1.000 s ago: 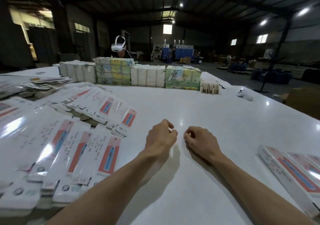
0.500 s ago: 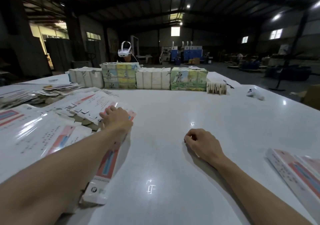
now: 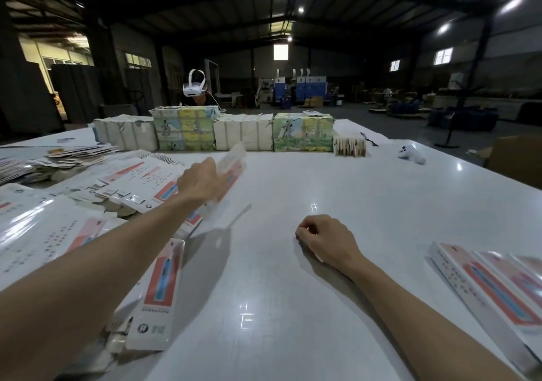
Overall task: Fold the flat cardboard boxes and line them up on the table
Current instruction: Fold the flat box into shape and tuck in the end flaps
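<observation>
here the left hand (image 3: 202,179) grips a flat box (image 3: 231,169) — long axis tilted up-right.

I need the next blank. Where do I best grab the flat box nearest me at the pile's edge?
Probably pinch the flat box by its right long edge, coming from the table side: it lies thin and flat, that edge faces open tabletop, other blanks crowd its left.

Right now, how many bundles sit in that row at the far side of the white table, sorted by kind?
White paper-wrapped bundles: 2
Colourful picture-printed bundles: 2
Small tan stack: 1
Total: 5
</observation>
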